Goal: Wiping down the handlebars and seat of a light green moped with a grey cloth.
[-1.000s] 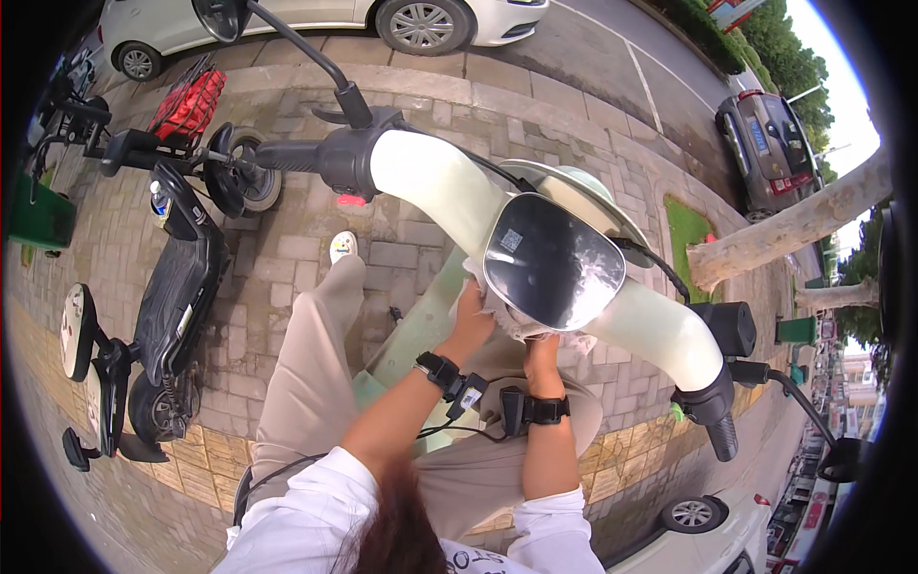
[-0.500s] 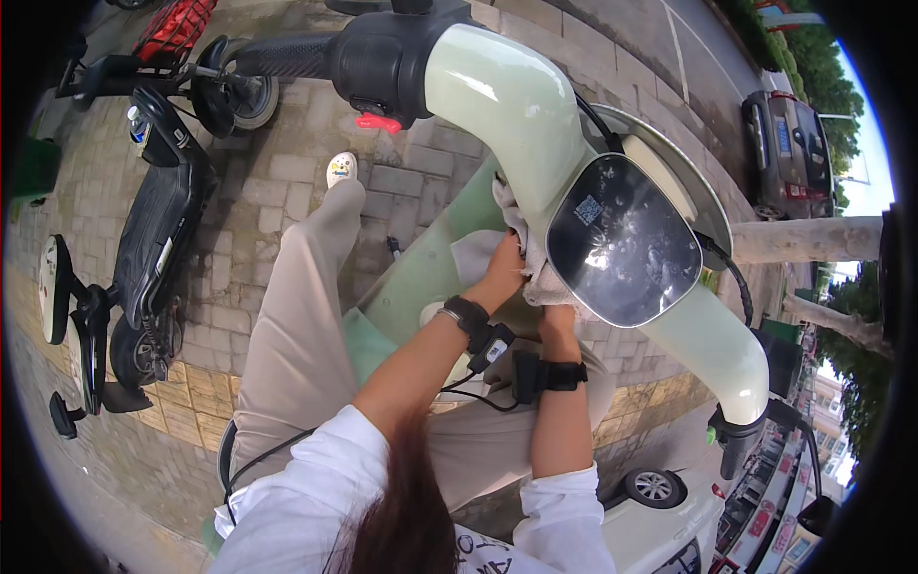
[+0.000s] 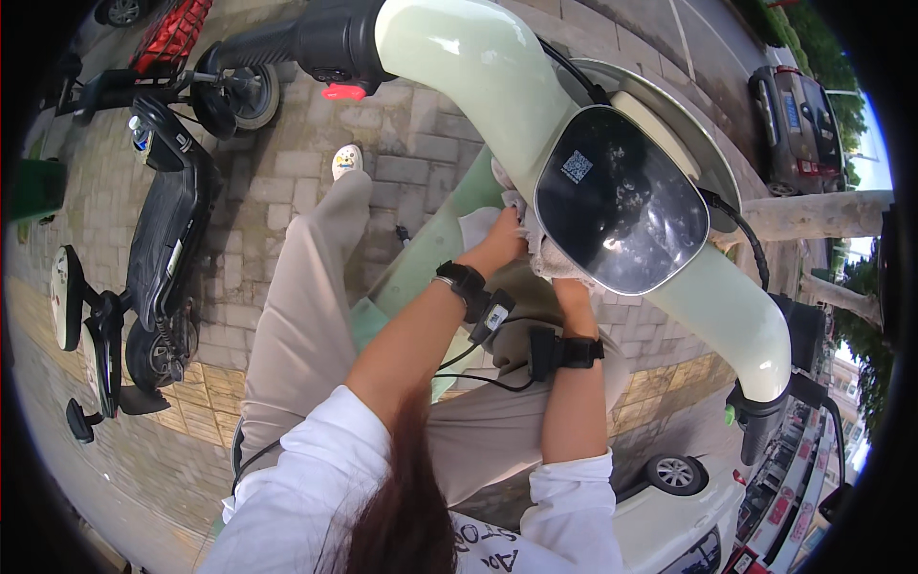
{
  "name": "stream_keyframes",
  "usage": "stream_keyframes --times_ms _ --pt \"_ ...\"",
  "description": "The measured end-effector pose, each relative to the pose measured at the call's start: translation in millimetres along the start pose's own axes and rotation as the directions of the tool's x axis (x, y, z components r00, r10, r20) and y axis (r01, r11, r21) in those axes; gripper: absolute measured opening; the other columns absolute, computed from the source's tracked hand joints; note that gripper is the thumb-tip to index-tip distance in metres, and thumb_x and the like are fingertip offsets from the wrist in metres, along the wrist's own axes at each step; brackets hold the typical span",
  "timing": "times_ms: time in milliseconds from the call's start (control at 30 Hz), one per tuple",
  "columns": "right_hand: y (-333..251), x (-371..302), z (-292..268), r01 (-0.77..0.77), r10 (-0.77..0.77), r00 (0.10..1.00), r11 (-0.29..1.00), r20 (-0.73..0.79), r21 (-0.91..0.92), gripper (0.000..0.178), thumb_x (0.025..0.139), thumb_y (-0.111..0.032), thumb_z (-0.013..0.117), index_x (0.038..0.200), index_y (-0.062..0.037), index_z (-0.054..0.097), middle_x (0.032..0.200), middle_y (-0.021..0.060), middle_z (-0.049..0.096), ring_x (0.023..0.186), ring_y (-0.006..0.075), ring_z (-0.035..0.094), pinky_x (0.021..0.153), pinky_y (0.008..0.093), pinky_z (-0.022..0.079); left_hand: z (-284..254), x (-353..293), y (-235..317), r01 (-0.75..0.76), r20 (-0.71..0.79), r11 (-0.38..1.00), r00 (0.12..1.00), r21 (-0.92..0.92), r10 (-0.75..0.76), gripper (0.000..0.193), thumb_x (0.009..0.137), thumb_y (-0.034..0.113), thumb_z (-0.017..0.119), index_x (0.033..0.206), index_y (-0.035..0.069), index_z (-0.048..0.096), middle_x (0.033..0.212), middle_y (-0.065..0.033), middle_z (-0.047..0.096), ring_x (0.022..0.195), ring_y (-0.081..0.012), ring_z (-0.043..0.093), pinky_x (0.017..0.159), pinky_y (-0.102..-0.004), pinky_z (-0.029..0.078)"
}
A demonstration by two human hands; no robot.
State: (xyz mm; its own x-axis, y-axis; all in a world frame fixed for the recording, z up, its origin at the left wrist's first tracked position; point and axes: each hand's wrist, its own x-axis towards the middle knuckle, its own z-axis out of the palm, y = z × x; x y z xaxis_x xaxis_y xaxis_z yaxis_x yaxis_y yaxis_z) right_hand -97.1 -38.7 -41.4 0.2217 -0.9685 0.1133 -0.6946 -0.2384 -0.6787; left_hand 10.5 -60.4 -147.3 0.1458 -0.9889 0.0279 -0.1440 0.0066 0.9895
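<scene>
A greyish-pink cloth (image 3: 552, 260) is bunched behind the handlebar of a pale green scooter, just left of its dark glossy display (image 3: 620, 201). My left hand (image 3: 499, 241) grips the cloth near the handlebar's inner curve, its fingers closed and partly hidden in the folds. My right hand (image 3: 571, 294) holds the cloth's lower part, with its fingertips covered by the fabric. Both wrists carry black straps with small devices and cables. The pale green handlebar (image 3: 469, 57) arches over my hands. Below them lies the green front panel (image 3: 421, 244) of the scooter.
A black scooter (image 3: 167, 215) is parked on the paving at left, with a red basket (image 3: 177, 33) on another vehicle beyond it. A white car (image 3: 669, 526) stands at lower right and a dark car (image 3: 798, 129) at upper right. A tree trunk (image 3: 813, 215) crosses the right side.
The handlebar and display have shifted slightly left and up in view, while the parked vehicles have shifted a little right. Both my hands remain at the cloth.
</scene>
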Motion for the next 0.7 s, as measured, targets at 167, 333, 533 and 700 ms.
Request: stream_keyframes --times_ms 167,333,533,700 --pt "12.1 -2.9 -10.3 0.211 -0.21 0.977 0.96 0.027 -0.185 0.035 0.079 -0.013 0.052 0.111 -0.0007 0.045 0.109 0.0139 0.05 0.099 0.027 0.047 0.084 0.0361 0.037 -38.4 -5.2 78.1 0.146 0.187 0.896 0.98 -0.42 -0.072 0.025 0.078 0.006 0.049 0.103 0.001 0.048 0.096 -0.0088 0.056 0.085 -0.0178 0.055 0.073 -0.0296 0.045" --pt "-1.1 -4.2 -23.4 0.192 -0.1 0.957 0.922 0.273 -0.336 0.037 0.078 -0.02 0.051 0.11 -0.0019 0.047 0.11 0.0165 0.048 0.102 0.0307 0.043 0.088 0.0385 0.033 -37.9 -23.2 136.6 0.371 0.283 0.031 0.757 -0.928 -0.589 0.025 0.085 0.011 0.039 0.107 0.002 0.044 0.103 -0.0079 0.053 0.091 -0.0127 0.051 0.079 -0.0269 0.043" --pt "-25.0 1.7 -31.1 0.135 -0.064 0.936 0.974 0.346 -0.185 0.038 0.078 -0.023 0.052 0.11 -0.002 0.047 0.107 0.015 0.049 0.099 0.0285 0.046 0.085 0.0359 0.035 -38.7 -41.8 112.4 0.109 0.035 0.687 0.992 -0.719 -0.12 0.03 0.089 0.02 0.033 0.113 0.003 0.04 0.11 -0.0053 0.047 0.099 -0.0129 0.046 0.085 -0.0259 0.039" --pt "-10.6 -2.5 -18.1 0.161 -0.149 0.975 0.985 0.166 -0.066 0.035 0.076 -0.019 0.056 0.105 0.0001 0.048 0.097 0.0144 0.053 0.088 0.0265 0.05 0.077 0.0334 0.04 -52.3 -41.2 123.2 -0.014 -0.035 0.919 0.999 -0.395 0.0 0.03 0.083 0.007 0.043 0.113 0.001 0.041 0.109 -0.0064 0.049 0.098 -0.0107 0.046 0.083 -0.0258 0.039"
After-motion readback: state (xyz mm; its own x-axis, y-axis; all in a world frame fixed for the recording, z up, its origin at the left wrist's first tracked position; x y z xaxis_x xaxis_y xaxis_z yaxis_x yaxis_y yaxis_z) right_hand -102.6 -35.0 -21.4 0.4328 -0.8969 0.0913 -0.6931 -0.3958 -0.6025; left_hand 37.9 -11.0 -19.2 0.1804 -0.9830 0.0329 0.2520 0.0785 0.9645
